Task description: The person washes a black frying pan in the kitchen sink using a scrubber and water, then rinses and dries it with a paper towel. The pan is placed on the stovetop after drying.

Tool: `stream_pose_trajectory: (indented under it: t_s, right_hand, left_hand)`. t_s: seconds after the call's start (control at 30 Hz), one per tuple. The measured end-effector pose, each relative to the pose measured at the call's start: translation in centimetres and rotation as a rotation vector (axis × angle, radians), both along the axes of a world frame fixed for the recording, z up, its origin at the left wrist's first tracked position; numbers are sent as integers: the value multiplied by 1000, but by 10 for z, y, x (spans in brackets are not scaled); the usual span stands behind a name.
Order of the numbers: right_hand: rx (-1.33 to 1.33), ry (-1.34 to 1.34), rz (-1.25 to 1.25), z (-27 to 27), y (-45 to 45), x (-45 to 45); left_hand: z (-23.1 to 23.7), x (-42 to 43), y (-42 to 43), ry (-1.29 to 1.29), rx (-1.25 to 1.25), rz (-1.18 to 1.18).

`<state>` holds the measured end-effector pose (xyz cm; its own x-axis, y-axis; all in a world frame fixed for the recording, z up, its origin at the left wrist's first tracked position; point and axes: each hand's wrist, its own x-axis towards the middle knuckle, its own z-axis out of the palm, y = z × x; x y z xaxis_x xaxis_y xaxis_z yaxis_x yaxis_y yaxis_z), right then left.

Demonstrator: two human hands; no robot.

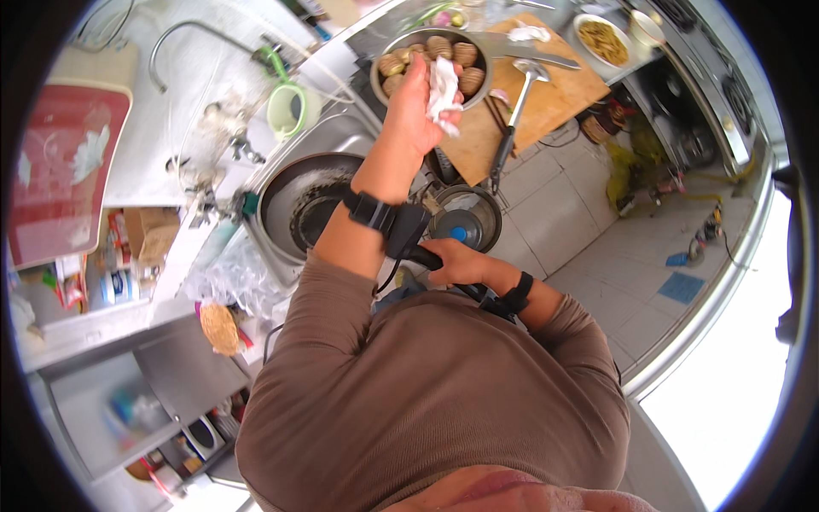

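My left hand [419,105] holds a crumpled white tissue [443,89] over the near side of a steel bowl [484,86]. Inside that bowl sit several brown, ridged tubers [439,46], partly hidden by the hand. Lower down, my right hand [457,261] grips a black handle [422,255]. It lines up with a dark, worn wok [272,201] resting over the steel sink [333,131], though my left forearm hides where they would join. Beside the bowl is a wooden cutting board [566,96] bearing a cleaver [540,56] and a turner with a black grip [504,153].
A plate of yellow-brown food [601,40] stands by the stove [694,83]. Below the board's near corner is a round metal basin [496,217]. Left of the sink are taps [243,150], a green dipper [285,109] and clear plastic bags [237,275].
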<state>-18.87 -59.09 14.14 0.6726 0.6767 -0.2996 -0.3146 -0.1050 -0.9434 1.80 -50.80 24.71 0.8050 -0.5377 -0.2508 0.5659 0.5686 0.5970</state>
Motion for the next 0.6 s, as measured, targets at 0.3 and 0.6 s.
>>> stream_pose_trajectory:
  t_s: [0.3,0.6]
  right_hand:
    - [29,195,-18,19,8,12]
    - [232,487,-164,16,51,0]
  left_hand:
    - [60,-134,203,-413,300,467]
    - [-48,-150,363,15,553,858]
